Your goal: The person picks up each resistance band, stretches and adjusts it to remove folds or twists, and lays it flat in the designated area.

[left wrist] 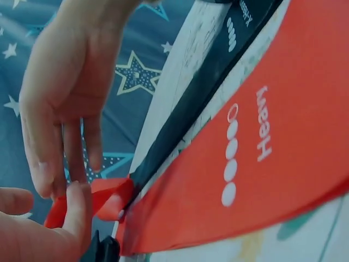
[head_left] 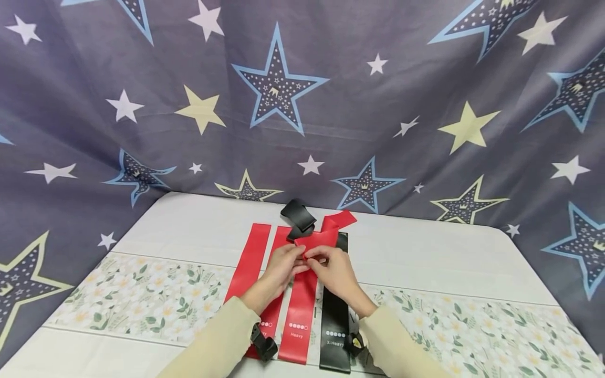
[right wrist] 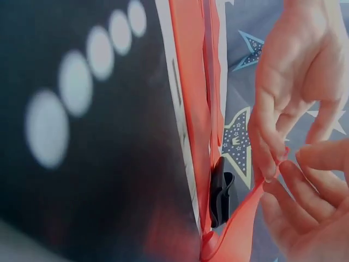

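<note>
Head view: a starry curtain (head_left: 331, 126) backs the floral-striped bench (head_left: 425, 257), where the black X-Heavy band (head_left: 334, 315) lies just beside the red Heavy band (head_left: 298, 310). And look, a folded red strip (head_left: 317, 239) at their far end, pinched in the fingertip grip of both left hand (head_left: 285, 263) and right hand (head_left: 335, 269)!

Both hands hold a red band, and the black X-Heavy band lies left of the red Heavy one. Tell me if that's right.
Not quite: in the head view, the black X-Heavy band lies right of the red Heavy one. The left hand and right hand do hold a red band.
</note>
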Available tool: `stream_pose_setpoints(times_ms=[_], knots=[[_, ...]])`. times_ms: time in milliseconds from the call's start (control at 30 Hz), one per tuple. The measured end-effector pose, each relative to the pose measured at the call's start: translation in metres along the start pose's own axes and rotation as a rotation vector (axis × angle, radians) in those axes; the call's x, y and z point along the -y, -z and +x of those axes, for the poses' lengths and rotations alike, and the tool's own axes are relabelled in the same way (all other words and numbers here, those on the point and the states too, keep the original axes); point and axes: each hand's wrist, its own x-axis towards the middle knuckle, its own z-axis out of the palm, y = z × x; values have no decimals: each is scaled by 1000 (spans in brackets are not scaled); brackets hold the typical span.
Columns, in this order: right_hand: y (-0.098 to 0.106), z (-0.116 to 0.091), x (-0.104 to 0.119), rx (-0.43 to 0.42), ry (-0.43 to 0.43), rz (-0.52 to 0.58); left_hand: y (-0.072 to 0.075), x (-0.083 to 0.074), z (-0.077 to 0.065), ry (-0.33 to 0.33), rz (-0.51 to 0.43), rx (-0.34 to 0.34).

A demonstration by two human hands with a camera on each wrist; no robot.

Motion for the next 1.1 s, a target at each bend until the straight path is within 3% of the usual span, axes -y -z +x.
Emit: stream_pose_setpoints(times_ms=[200, 300, 433, 533, 667, 800, 967, 1100], knots=[[1, -11, 5, 74, 5, 61, 6, 3, 7, 5, 64, -39], [0, -18, 7, 51, -50, 109, 9, -5, 8, 18, 87, -60], [-3, -22, 5, 28, -166, 213, 9, -23, 7, -15, 104, -74], [-6, -22, 2, 88, -275, 372, 8, -35, 7, -46, 127, -51], [-9, -21, -4, 229, -417, 605, 7, -47, 5, -63, 140, -17], [-9, -18, -5, 315, -492, 762, 7, -55, 4, -70, 135, -2], [-8, -7, -3, 310, -531, 998, 6, -61, 3, -79, 115, 25], [-5, 5, -2, 220, -565, 1222, 0, -65, -4, -89, 122, 52]])
